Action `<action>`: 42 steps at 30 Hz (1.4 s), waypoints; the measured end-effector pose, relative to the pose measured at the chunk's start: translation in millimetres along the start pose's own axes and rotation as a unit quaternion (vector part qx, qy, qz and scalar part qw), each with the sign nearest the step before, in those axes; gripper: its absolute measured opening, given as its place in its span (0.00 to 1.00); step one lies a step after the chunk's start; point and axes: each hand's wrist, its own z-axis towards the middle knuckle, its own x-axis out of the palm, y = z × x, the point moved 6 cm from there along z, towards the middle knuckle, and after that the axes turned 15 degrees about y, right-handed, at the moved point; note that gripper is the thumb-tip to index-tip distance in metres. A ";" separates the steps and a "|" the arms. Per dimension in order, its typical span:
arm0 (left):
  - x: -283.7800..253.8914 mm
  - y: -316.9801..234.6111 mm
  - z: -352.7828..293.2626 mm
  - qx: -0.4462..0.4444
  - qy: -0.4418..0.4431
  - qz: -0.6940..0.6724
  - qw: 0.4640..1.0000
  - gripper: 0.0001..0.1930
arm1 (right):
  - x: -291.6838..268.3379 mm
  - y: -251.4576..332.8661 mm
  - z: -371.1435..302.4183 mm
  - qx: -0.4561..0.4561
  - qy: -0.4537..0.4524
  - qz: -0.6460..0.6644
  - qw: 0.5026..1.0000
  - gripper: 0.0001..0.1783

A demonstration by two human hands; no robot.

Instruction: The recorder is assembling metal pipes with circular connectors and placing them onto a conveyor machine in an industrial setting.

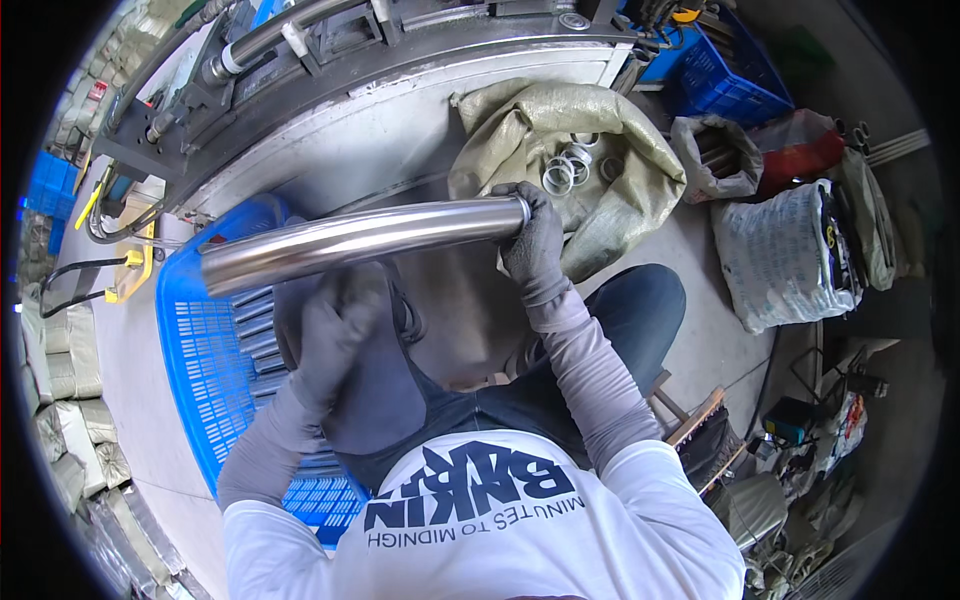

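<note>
A long, shiny metal tube lies across the view in front of my knees, its left end over the blue basket. My gloved right hand is closed around its right end, where a narrow rim shows. Below the tube's left half, apart from it, my gloved left hand is blurred by motion and its fingers cannot be made out. Under my left arm, the blue plastic basket holds several more metal tubes. Past my right hand stands an open woven sack with several pale rings inside.
A machine bench with dark rails runs along the far side. At the right are a stuffed white bag, a smaller sack of tubes and a blue crate. Wrapped bundles are stacked at the far left.
</note>
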 end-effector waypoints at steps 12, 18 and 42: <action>-64.6 -143.5 9.7 0.165 -0.214 0.131 0.954 0.18 | -67.7 -145.6 48.1 0.240 -0.148 -0.218 0.934 0.40; -0.1 -71.9 25.4 0.131 -0.077 0.592 0.792 0.28 | -44.3 -148.5 67.7 0.283 -0.058 -0.371 0.882 0.45; 10.2 -49.4 26.4 0.096 -0.037 0.562 0.821 0.28 | 27.0 25.1 -2.4 -0.118 0.136 0.443 0.878 0.21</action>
